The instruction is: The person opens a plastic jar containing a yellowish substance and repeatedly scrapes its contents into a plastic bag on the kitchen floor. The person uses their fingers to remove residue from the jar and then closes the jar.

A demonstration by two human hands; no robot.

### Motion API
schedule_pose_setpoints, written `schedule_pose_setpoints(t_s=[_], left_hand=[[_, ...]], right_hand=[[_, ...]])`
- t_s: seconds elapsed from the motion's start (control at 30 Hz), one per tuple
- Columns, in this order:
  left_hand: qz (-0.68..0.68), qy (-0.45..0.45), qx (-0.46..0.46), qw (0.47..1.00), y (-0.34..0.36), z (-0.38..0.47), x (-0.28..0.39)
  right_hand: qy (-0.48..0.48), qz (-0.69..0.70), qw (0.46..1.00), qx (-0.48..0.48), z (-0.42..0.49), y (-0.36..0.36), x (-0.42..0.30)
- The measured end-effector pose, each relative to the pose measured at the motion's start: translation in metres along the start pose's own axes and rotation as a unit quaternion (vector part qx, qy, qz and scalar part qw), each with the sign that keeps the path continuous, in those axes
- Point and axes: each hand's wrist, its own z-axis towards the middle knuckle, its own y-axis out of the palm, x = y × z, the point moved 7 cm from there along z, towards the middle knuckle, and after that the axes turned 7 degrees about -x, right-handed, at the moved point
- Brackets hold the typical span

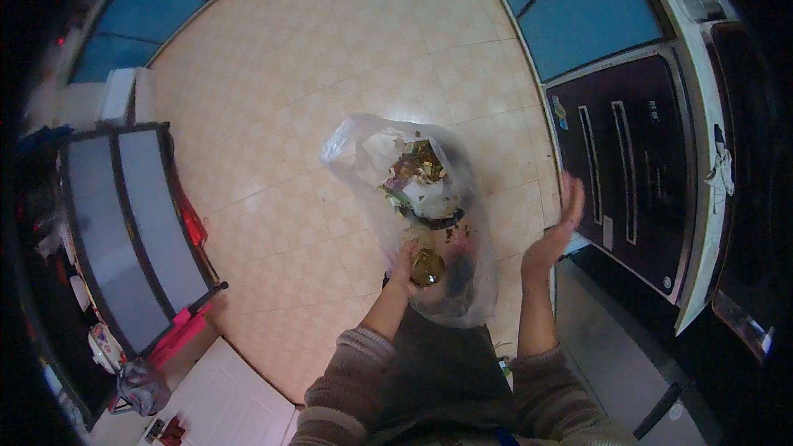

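My left hand (405, 267) is closed around the side of a yellowish-brown, shiny rounded container (427, 267), perhaps a glass jar or bottle. It is over the near part of a large translucent plastic bag (480, 288). Food scraps and vegetable waste (416, 164) lie in the bag's opening, with a crumpled white piece (426, 197) among them. To the right of the bag, my right hand (560, 223) is raised with nothing in it, its fingers extended together and apart from the bag. What the container holds is too blurred to tell.
Tiled floor (297, 136) surrounds the bag. At right stand blue cabinets (588, 18) and a dark built-in appliance front (626, 167). On the left are a grey-panelled rack (133, 229), a pink item (183, 334) and a white door (235, 396).
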Motion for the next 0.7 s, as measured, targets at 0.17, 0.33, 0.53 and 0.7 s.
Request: schedule_pose_setpoints(t_s=[0.17, 0.33, 0.53, 0.7], left_hand=[[-0.008, -0.003, -0.027, 1.000, 0.043, -0.001, -0.041], [-0.019, 0.030, -0.065, 0.997, 0.018, -0.001, -0.017], [-0.022, 0.064, -0.120, 0.990, 0.023, 0.031, -0.027], [-0.055, -0.003, -0.002, 0.998, 0.025, -0.006, -0.025]], right_hand=[[-0.075, -0.411, 0.892, -0.170, -0.072, 0.050, 0.082], [-0.215, -0.361, 0.886, -0.198, -0.062, 0.061, -0.010], [-0.230, -0.397, 0.863, -0.210, -0.099, 0.050, 0.043], [-0.210, -0.366, 0.886, -0.194, -0.074, 0.053, 0.021]])
